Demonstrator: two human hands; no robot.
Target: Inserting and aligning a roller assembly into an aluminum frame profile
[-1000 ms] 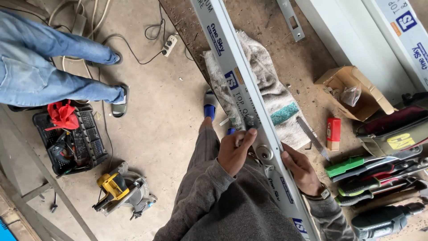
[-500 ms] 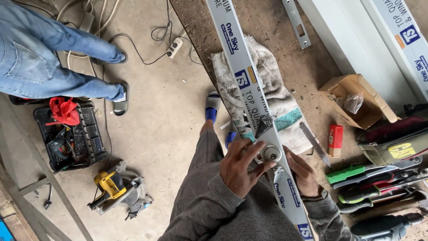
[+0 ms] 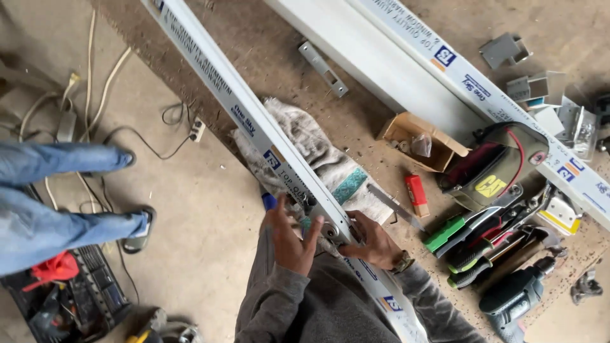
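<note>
A long white aluminium profile (image 3: 210,70) with blue printing lies diagonally across the workbench on a grey rag (image 3: 305,143). My left hand (image 3: 289,238) rests on its left side with fingers spread, next to a metal lock fitting (image 3: 327,230) set into the profile. On the right side, my right hand (image 3: 375,241) grips the profile's edge, a watch on its wrist. What the left fingers press on is partly hidden.
More white profiles (image 3: 445,63) lie at the back. A cardboard box (image 3: 419,143), red marker (image 3: 416,194), pliers and cutters (image 3: 483,238), a drill (image 3: 515,298) and metal brackets (image 3: 521,51) crowd the right. Another person's legs (image 3: 57,209) and cables (image 3: 89,108) occupy the floor left.
The camera has swung to the right, showing more of the bench. My left hand has opened its fingers over the lock fitting; my right hand stays on the profile.
</note>
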